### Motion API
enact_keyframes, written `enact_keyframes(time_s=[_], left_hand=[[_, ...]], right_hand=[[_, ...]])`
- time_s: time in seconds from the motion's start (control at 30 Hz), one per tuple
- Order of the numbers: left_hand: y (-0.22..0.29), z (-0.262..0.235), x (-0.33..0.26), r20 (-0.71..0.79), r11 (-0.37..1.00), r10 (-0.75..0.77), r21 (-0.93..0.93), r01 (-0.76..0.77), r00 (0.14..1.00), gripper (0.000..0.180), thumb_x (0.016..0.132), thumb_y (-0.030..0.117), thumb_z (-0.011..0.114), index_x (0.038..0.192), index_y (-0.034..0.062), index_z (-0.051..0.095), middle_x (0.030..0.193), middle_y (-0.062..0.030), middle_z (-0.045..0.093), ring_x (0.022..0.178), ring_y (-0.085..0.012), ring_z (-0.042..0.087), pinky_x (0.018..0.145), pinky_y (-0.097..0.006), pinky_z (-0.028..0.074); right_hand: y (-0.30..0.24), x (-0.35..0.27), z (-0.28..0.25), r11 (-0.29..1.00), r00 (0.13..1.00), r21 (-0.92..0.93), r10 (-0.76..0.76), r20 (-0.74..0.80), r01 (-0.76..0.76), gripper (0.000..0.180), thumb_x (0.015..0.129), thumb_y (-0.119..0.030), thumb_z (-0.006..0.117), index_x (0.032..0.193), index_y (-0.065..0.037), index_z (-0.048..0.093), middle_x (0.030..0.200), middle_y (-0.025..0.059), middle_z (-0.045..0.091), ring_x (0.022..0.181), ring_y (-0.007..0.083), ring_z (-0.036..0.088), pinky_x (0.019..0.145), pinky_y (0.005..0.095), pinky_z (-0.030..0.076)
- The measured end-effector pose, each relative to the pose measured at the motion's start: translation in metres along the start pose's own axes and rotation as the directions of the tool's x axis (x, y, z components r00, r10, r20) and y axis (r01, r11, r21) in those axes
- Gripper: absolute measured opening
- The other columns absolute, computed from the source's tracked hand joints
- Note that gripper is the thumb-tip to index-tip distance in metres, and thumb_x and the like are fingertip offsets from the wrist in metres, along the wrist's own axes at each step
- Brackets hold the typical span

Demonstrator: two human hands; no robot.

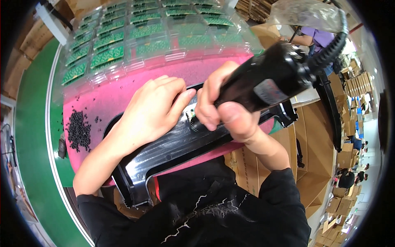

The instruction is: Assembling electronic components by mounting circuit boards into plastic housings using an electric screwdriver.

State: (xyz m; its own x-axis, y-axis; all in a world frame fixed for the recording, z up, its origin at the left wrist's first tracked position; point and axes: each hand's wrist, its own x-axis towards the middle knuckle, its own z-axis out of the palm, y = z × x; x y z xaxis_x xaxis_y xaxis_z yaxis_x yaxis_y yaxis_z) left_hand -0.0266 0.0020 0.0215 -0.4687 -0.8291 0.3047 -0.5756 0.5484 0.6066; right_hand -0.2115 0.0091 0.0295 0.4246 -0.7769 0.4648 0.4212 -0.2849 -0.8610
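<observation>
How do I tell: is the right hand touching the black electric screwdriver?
Touching. The head view shows the right hand wrapped around the black electric screwdriver, gripping its barrel.

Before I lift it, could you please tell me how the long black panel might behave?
The black panel is probably stiff, given its moulded raised edges. Its glossy surface may feel slippery. Being long, it could tip if held at one end.
</observation>
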Motion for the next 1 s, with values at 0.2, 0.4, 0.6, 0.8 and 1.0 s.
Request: enact_keyframes(time_s=[0.2, 0.4, 0.6, 0.8, 1.0], left_hand=[[0.0, -0.001, 0.0, 0.022, 0.999, 0.021, -0.043, -0.02, 1.0, 0.018, 0.089, 0.014, 0.065, 0.09, -0.0007, 0.055, 0.085, -0.017, 0.059, 0.084, -0.0369, 0.058, 0.074, -0.045, 0.046], [-0.009, -0.002, -0.004, 0.026, 0.999, 0.023, -0.04, -0.022, 0.999, 0.014, 0.088, 0.011, 0.064, 0.093, -0.0012, 0.059, 0.088, -0.0162, 0.063, 0.089, -0.0357, 0.06, 0.08, -0.044, 0.047], [-0.015, 0.005, -0.001, -0.008, 0.996, 0.091, -0.019, -0.091, 0.996, 0.015, 0.09, 0.01, 0.064, 0.095, -0.0026, 0.059, 0.09, -0.0164, 0.063, 0.09, -0.0344, 0.06, 0.08, -0.042, 0.047], [-0.015, 0.004, -0.002, 0.0, 0.997, 0.072, -0.015, -0.072, 0.997, 0.015, 0.09, 0.011, 0.064, 0.096, -0.002, 0.059, 0.091, -0.0158, 0.063, 0.092, -0.0343, 0.06, 0.082, -0.042, 0.048], [-0.015, 0.004, -0.003, 0.009, 0.995, 0.098, 0.004, -0.098, 0.995, 0.013, 0.09, 0.01, 0.063, 0.096, 0.0001, 0.058, 0.093, -0.0158, 0.062, 0.091, -0.0356, 0.059, 0.082, -0.043, 0.047]], right_hand=[[0.001, -0.009, 0.004, 1.0, 1.0, 0.028, 0.0, 0.019, -0.001, 0.035, 0.089, -0.023, 0.069, 0.104, -0.004, 0.043, 0.067, 0.006, 0.051, 0.055, 0.0132, 0.05, 0.052, 0.0288, 0.044], [-0.032, -0.001, 0.005, 0.999, 0.998, 0.002, -0.054, 0.014, 0.054, 0.041, 0.091, -0.039, 0.065, 0.105, -0.006, 0.046, 0.064, 0.0028, 0.051, 0.051, 0.0137, 0.05, 0.052, 0.0294, 0.043], [-0.027, -0.004, -0.01, 0.996, 0.996, -0.015, -0.091, -0.004, 0.091, 0.044, 0.093, -0.048, 0.056, 0.104, -0.007, 0.045, 0.061, 0.0007, 0.048, 0.047, 0.012, 0.046, 0.048, 0.0277, 0.04], [-0.017, -0.005, -0.007, 0.998, 0.999, -0.05, -0.041, -0.001, 0.041, 0.043, 0.093, -0.046, 0.056, 0.101, -0.006, 0.044, 0.061, 0.0012, 0.048, 0.047, 0.012, 0.045, 0.048, 0.0279, 0.041], [-0.017, -0.01, -0.005, 0.997, 0.998, 0.057, 0.054, -0.012, -0.053, 0.027, 0.08, -0.004, 0.068, 0.099, -0.001, 0.051, 0.077, 0.0071, 0.058, 0.062, 0.0119, 0.057, 0.059, 0.0264, 0.048]])
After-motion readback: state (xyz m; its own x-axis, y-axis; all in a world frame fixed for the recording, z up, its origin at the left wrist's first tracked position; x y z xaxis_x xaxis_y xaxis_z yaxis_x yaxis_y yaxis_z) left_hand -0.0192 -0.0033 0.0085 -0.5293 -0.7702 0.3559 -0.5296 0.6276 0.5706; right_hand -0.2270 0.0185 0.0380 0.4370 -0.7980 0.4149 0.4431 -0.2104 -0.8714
